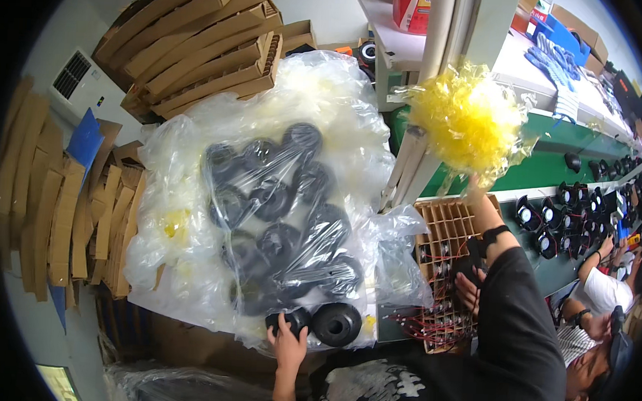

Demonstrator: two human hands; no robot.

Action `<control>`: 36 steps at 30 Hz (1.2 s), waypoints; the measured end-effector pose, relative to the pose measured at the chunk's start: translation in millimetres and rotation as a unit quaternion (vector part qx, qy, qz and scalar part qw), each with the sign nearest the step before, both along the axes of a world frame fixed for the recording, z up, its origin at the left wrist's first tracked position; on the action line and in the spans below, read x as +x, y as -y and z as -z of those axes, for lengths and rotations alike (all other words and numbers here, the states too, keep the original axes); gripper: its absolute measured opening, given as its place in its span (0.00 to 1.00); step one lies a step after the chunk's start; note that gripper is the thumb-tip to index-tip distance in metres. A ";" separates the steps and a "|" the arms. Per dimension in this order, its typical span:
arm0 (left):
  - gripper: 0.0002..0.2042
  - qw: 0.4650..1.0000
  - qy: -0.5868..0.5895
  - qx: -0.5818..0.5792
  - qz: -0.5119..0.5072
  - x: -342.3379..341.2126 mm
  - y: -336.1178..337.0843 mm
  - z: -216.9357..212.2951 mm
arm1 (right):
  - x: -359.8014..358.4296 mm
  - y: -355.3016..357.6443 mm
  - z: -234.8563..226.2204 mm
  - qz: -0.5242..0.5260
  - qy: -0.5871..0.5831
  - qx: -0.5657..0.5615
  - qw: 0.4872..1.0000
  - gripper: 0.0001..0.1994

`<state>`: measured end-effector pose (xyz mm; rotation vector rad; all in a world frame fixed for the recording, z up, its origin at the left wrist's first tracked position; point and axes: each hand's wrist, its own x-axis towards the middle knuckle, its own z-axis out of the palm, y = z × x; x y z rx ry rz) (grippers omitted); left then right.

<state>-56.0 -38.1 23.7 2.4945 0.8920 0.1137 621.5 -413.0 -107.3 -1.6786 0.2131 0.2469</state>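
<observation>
The left hand (288, 342) grips a black round part (292, 320) at the lower edge of the clear plastic bag (191, 216). The right hand (469, 289) rests open over the brown divider tray (445, 224). Flattened cardboard boxes (199, 45) are stacked behind.

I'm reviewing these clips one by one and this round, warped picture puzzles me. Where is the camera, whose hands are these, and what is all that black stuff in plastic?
The camera sits on a person's head and looks down; its fisheye lens bends the edges. The left hand grips a black round part, beside another round part, at the edge of a clear plastic bag full of them. The right hand reaches into a gridded cardboard tray holding wired parts. Flat cardboard stacks lie behind. Other people work along the green bench.
</observation>
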 end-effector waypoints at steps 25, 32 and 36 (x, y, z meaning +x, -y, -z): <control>0.19 0.936 0.342 0.035 0.074 40.2 25.1 -128.1 | -500.8 -193.1 -294.2 -0.504 0.234 -0.138 0.820 0.22; 0.19 0.923 0.357 0.059 0.131 52.3 23.5 -116.6 | -502.0 -194.3 -275.1 -0.455 0.152 0.018 0.877 0.17; 0.23 0.954 0.287 -0.065 0.052 73.5 34.4 -118.6 | -499.0 -195.5 -277.9 -0.453 0.204 -0.062 0.865 0.15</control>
